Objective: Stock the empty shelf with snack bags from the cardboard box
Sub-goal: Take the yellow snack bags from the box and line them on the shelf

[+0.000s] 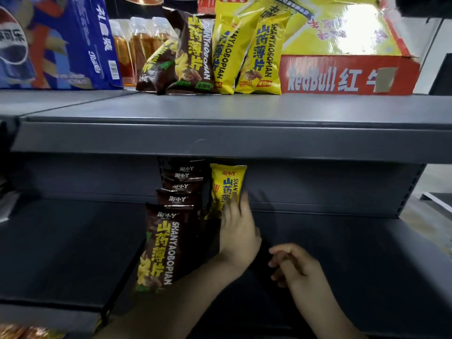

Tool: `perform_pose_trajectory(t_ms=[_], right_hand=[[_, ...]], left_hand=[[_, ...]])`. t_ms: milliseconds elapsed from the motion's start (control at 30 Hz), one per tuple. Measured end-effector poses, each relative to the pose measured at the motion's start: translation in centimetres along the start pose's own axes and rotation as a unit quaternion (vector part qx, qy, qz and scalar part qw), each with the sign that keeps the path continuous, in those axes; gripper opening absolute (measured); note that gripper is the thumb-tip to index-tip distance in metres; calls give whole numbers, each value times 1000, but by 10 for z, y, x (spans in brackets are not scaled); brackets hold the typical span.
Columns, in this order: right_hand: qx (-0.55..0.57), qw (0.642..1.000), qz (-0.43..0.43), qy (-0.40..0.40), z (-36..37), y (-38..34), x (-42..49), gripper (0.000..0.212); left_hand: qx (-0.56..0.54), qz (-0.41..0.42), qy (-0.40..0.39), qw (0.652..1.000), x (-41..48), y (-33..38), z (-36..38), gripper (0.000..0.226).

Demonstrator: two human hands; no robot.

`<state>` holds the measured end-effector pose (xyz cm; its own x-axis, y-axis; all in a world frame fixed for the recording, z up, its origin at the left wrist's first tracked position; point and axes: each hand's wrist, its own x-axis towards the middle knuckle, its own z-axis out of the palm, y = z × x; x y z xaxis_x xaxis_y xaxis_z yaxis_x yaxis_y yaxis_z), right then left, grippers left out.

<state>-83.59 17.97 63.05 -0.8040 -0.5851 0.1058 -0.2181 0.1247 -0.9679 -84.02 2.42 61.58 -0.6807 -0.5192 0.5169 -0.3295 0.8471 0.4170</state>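
Since the yellow snack bag (226, 184) stands upright at the back of the lower shelf (342, 253), at three o'clock of the brown bags (171, 228), I judge it light, puffy, slick and easily crushed. My left hand (238, 231) lays fairly straight fingers against its lower front. My right hand (293, 265), at four o'clock, is loosely curled and holds nothing. I'd grip such bags by the crimped top seam or side edges.

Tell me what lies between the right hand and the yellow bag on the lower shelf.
The left hand, fingers touching the yellow bag; the right hand hangs beside it, holding nothing. Head view shows this.
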Motion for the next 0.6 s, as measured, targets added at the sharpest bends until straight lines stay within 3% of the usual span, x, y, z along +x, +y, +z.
perform_pose_trajectory(t_ms=[100,167,267,367,467,533,600], right_hand=[[-4,1000,4,-7,14,-7,2,30],[-14,999,13,-31,31,-10,7,30],[-27,994,23,-101,65,-11,14,32],[-32,983,7,-180,98,-24,17,41],[-55,978,-28,-197,133,-26,30,56],[-55,980,-39,-187,152,-23,40,74],[-37,983,-22,-179,163,-21,46,81]], left_hand=[[31,158,53,985,-25,-3,-35,66],[74,193,86,975,-33,-17,-60,63],[140,115,144,973,-40,-52,-88,65],[156,11,114,981,-49,-87,-103,69],[24,-94,58,994,-55,-114,-112,74],[-55,-87,14,995,-57,-130,-111,60],[-160,-142,-20,977,-55,-138,-110,60]])
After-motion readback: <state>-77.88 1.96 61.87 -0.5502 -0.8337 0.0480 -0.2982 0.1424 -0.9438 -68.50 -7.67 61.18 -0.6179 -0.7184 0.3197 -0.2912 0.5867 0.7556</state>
